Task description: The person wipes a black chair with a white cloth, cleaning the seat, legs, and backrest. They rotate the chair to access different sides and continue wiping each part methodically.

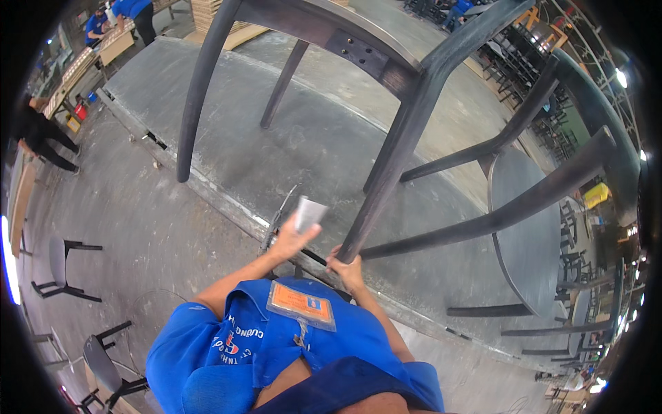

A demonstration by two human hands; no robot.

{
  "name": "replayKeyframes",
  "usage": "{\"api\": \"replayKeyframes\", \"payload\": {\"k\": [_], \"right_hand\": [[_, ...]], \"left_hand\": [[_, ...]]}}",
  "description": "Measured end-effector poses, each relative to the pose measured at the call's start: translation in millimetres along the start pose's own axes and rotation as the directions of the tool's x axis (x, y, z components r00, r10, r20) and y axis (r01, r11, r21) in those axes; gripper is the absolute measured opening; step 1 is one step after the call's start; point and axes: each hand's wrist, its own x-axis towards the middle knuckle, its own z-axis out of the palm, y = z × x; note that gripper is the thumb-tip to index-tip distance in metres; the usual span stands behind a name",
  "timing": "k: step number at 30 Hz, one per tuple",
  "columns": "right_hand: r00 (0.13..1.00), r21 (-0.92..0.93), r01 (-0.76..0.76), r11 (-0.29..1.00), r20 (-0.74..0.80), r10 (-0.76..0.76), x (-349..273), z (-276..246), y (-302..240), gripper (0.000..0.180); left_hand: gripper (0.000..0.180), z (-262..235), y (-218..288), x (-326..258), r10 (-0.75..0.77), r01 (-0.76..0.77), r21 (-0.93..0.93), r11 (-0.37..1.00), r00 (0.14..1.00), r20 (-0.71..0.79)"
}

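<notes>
We find a workshop with a grey floor [162, 221], crossed by a long bench [303, 152] whose top is scuffed. A dark chair [393, 76] is on the bench, directly before the person, its upper part running out of view. Whether all its feet bear evenly we cannot tell.

The right hand [347, 271] has its fingers closed around the lower end of the chair's near leg [387, 172], at the bench edge. The left hand [293, 240] has its fingers clamped on a pale sheet [310, 212], which is blurred and apart from the wood; which face would meet the leg we cannot tell. We judge the step in hand to be surface work on the frame. We recommend a firm grip low on the leg so the frame does not rock, the sheet wrapped to the curve, even strokes along the length, and lighter pressure at the edges. Each stretch should be checked by touch.

Beside the left hand shows a thin dark item [277, 215] that we cannot identify; it should be clear of the stroke. The badge [301, 303] should not brush the finish. A second chair [527, 228] is at the right, one bar ending close beside the held leg; contact could, in our judgement, mark both.

Further out are smaller-looking chairs [58, 262] on the floor, stacked boards [203, 14] and co-workers [133, 8].
</notes>
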Motion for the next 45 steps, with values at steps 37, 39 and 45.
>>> {"api": "replayKeyframes", "payload": {"k": [37,39,45], "right_hand": [[0.884,-0.377,0.262,0.888,-0.276,-0.378,58,15,-155,0.014],[0.828,-0.519,0.260,0.814,-0.314,-0.464,37,18,-179,0.019],[0.840,-0.577,0.234,0.782,-0.285,-0.462,48,45,-236,0.024]], "left_hand": [[0.033,-180,156,-34,-0.156,0.171,0.054,0.984,0.965,-0.212],[0.035,-188,156,-7,-0.239,0.236,-0.039,0.971,0.955,-0.175],[0.042,-212,179,50,-0.193,0.177,-0.190,0.966,0.979,-0.068]]}}
